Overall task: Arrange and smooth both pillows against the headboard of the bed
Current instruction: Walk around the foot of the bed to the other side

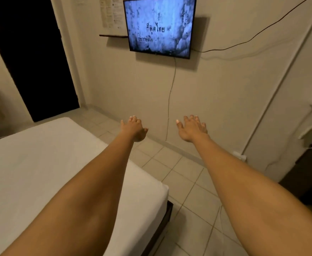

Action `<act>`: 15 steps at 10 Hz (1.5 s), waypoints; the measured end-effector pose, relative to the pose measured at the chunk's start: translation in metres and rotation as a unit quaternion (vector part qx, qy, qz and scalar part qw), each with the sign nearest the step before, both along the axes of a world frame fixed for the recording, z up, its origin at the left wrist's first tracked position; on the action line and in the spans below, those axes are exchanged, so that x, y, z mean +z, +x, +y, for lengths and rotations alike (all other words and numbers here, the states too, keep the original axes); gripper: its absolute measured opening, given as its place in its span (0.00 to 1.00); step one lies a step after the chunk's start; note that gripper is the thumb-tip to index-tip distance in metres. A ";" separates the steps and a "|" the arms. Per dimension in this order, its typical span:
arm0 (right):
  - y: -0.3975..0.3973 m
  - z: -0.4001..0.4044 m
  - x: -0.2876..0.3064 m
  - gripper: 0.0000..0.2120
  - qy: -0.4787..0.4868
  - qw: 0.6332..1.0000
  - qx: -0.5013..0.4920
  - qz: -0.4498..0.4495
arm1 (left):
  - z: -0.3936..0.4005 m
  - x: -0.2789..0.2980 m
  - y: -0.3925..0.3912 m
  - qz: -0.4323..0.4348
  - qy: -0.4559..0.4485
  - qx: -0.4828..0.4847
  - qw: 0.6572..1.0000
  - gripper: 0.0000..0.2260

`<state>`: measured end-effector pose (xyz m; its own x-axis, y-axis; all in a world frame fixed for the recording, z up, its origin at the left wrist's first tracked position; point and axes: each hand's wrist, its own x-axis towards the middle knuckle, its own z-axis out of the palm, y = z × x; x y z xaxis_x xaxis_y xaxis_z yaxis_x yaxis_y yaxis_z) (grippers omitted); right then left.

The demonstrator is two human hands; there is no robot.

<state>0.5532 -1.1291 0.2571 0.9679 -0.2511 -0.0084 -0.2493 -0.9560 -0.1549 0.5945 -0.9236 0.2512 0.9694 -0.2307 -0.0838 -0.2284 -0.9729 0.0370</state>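
Dim, warm room light, a bright bluish television (159,26) glowing, soft overall focus, wide-angle bending at edges.

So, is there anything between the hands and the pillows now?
That cannot be judged: no pillow or headboard is in view. The left hand and right hand are both empty, stretched out over the tiled floor past the bed, toward the wall with the television.

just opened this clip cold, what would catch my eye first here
Two bare arms stretch straight out in mid-frame, the left hand and right hand open and holding nothing, above the tiled floor. Above them, a lit television glows blue on the far wall, showing white text. The white bed fills the lower left; no pillows or headboard are in view.
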 end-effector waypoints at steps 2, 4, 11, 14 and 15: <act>0.053 -0.077 -0.007 0.32 0.007 0.999 -0.031 0.008 | -0.089 -0.004 0.056 0.010 0.012 -0.044 0.999 0.30; 0.120 -0.154 -0.006 0.32 0.004 1.000 -0.028 -0.001 | -0.164 -0.007 0.120 0.011 0.007 -0.038 0.999 0.30; 0.375 -0.300 -0.010 0.32 -0.010 0.997 0.080 0.014 | -0.295 -0.020 0.338 0.025 -0.013 0.076 0.997 0.29; 0.533 -0.287 0.000 0.32 -0.012 0.991 0.133 0.000 | -0.278 -0.011 0.476 0.011 -0.020 0.139 0.990 0.30; 0.581 -0.276 0.006 0.32 -0.008 0.988 0.156 -0.009 | -0.268 -0.004 0.514 -0.002 -0.019 0.163 0.986 0.30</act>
<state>1.1341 -1.4048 0.2634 0.9982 0.0598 0.0110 0.0607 -0.9882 -0.1403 1.1089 -1.1919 0.2471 0.9928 0.0908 -0.0779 0.0966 -0.9925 0.0744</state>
